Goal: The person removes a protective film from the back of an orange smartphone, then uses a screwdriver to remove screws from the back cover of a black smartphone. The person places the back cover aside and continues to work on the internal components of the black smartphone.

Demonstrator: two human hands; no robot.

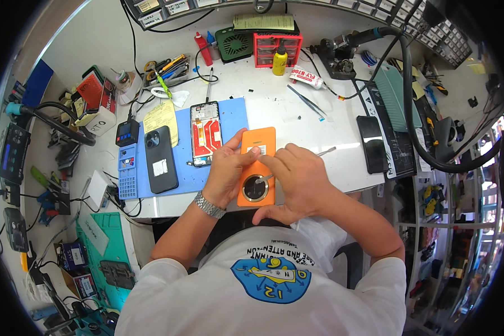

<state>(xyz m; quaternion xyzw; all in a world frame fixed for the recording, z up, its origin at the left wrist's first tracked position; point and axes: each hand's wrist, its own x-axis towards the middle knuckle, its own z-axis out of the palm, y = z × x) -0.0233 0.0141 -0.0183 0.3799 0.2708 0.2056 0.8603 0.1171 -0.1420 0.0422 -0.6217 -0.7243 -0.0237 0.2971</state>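
My left hand (227, 169) is wrapped round an orange phone back (257, 138) with a large round dark camera ring (256, 189) at its near end. Whether it is a whole phone or only the cover, I cannot tell. My right hand (301, 178) grips a thin metal pry tool (326, 151); one end sticks out past my knuckles and the other lies over the camera ring. Both thumbs are close to the orange back. Just beyond my left hand, an opened phone (206, 134) with red inside parts lies on a blue mat (235, 115), beside a dark phone (161, 159).
Blue-tipped tweezers (308, 102), a white glue tube (306, 77) and a yellow bottle (280, 60) occupy the back of the white bench. To the right lies a black phone (371, 144), under a thick looping hose (409, 112). A red drawer box (263, 42) stands behind.
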